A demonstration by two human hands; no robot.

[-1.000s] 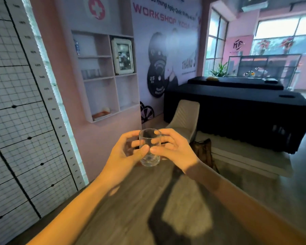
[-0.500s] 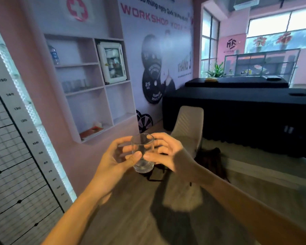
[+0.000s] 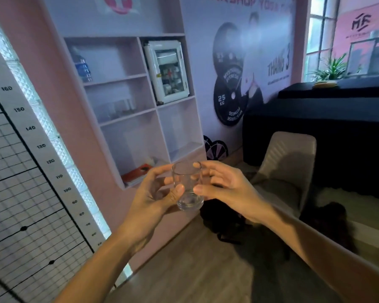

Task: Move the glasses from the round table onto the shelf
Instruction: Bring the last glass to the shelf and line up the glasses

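Observation:
A clear drinking glass (image 3: 187,185) is held upright in the air between both hands. My left hand (image 3: 153,197) grips its left side, thumb on the front. My right hand (image 3: 224,189) touches the right side with thumb and fingertips. Ahead and above stands the white wall shelf (image 3: 127,115); several clear glasses (image 3: 116,108) stand blurred on its middle left board. The round table is out of view.
A water bottle (image 3: 82,67) stands on the shelf's top left board, and a small white cabinet (image 3: 167,71) fills the top right bay. A beige chair (image 3: 287,162) and dark bags (image 3: 222,217) sit on the floor to the right, before a black-draped table (image 3: 328,136).
The shelf has grown larger and nearer as I moved toward it. Both hands still carry the glass, now higher against the shelf's lower boards.

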